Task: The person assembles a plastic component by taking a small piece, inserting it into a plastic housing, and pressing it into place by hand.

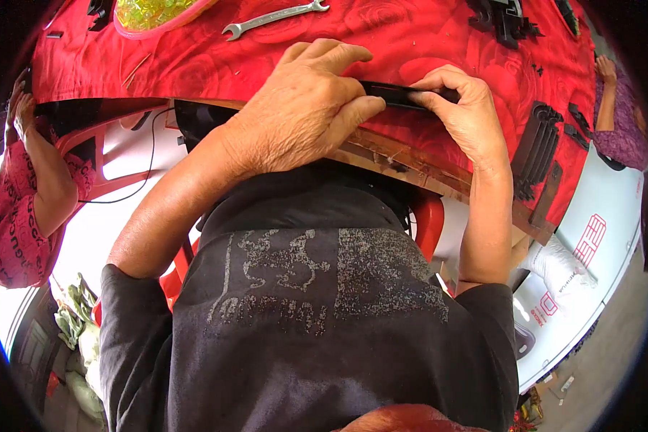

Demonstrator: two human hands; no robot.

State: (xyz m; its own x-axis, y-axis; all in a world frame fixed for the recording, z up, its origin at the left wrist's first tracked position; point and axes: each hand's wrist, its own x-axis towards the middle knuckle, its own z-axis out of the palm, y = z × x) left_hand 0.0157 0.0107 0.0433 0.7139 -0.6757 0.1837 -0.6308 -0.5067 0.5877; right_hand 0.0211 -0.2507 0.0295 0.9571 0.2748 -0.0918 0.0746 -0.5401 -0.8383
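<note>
A narrow black plastic strip (397, 96) lies between my two hands, just above the table's near edge. My left hand (299, 104) has its thumb and forefinger at the strip's left end, which they partly hide; its other fingers stretch out over the cloth. With thumb and bent fingers, my right hand (468, 108) pinches the strip's right end. To the right of that hand rests a row of long black plastic parts (536, 151), side by side.
Red rose-patterned cloth (194, 68) covers the table. A wrench (273, 19) and a pink-rimmed basin (162, 31) of yellow-green pieces lie at the back. More black parts (504, 20) sit at back right. Other people's arms (47, 158) show at the left and right sides.
</note>
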